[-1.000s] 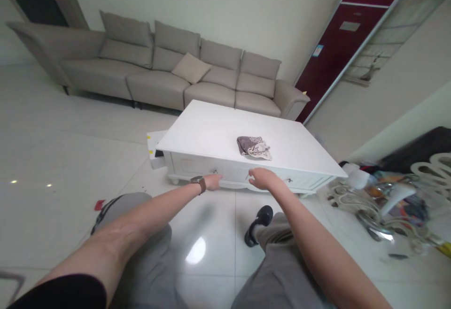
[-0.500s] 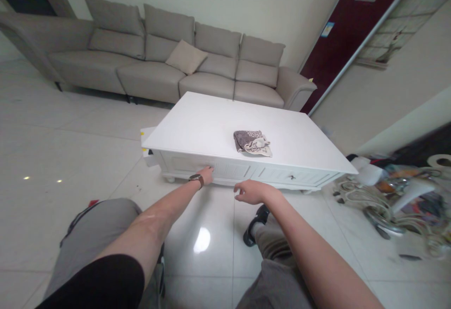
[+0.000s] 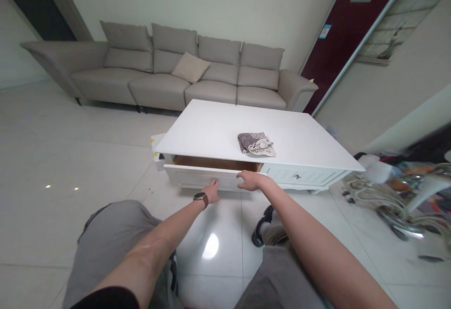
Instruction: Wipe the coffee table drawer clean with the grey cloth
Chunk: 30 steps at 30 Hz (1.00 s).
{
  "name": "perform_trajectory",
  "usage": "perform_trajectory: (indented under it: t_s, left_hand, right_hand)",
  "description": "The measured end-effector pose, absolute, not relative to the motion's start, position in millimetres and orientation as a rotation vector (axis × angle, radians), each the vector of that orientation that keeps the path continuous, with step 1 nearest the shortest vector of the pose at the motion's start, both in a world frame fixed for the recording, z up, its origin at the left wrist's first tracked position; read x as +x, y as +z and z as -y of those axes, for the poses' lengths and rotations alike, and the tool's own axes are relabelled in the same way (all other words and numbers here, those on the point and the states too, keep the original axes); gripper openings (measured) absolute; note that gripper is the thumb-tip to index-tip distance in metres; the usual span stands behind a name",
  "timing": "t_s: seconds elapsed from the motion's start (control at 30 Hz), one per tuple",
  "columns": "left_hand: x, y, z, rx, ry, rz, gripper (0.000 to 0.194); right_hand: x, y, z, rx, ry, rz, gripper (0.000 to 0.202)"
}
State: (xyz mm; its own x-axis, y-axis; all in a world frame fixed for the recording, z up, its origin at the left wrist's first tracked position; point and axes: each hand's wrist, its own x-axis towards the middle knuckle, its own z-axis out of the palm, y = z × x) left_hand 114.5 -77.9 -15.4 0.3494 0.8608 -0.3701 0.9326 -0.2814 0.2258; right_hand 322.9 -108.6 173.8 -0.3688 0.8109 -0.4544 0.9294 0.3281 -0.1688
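Observation:
A white coffee table (image 3: 211,126) stands before me, its left drawer (image 3: 190,177) pulled partly out so that a strip of brown interior shows. My left hand (image 3: 212,191), with a watch on the wrist, is closed at the middle of the drawer front, its fingers around the drawer knob, which they mostly hide. Close to the right end of the same front is my right hand (image 3: 249,181), fingers loosely bent and apart at the top edge; whether it touches is unclear. A folded brown-and-cream patterned cloth (image 3: 256,144) lies on the tabletop above the drawer.
The right drawer (image 3: 299,176) is closed. Behind the table runs a long grey sofa (image 3: 211,90) with a beige cushion (image 3: 191,67). A white box (image 3: 157,142) stands by the table's left end. Coiled hoses (image 3: 366,194) and clutter lie on the floor at right.
The left drawer has come out toward me with my left hand at its front. My right hand has moved up to the drawer's top edge. The view has shifted a little.

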Motion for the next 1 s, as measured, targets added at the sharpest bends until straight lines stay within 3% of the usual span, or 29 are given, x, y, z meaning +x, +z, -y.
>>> perform_trajectory:
  t_s: [0.47, 0.7, 0.83, 1.0]
  left_hand:
    - [106.2, -17.2, 158.0, 2.294, -0.301, -1.552, 0.085]
    - [108.2, -10.6, 177.3, 2.266, -0.340, -1.572, 0.089]
    - [110.8, -5.0, 186.6, 2.278, -0.363, -1.577, 0.082]
    - [110.0, -5.7, 204.2, 2.272, -0.379, -1.590, 0.087]
  right_hand:
    - [268.5, 145.7, 107.6, 1.458, -0.466, -2.071, 0.040]
    - [260.2, 140.8, 124.5, 1.455, -0.327, -2.160, 0.048]
    - [260.7, 140.0, 131.7, 1.440, -0.275, -2.225, 0.039]
    - [261.3, 139.9, 141.1, 1.410, -0.268, -2.267, 0.036]
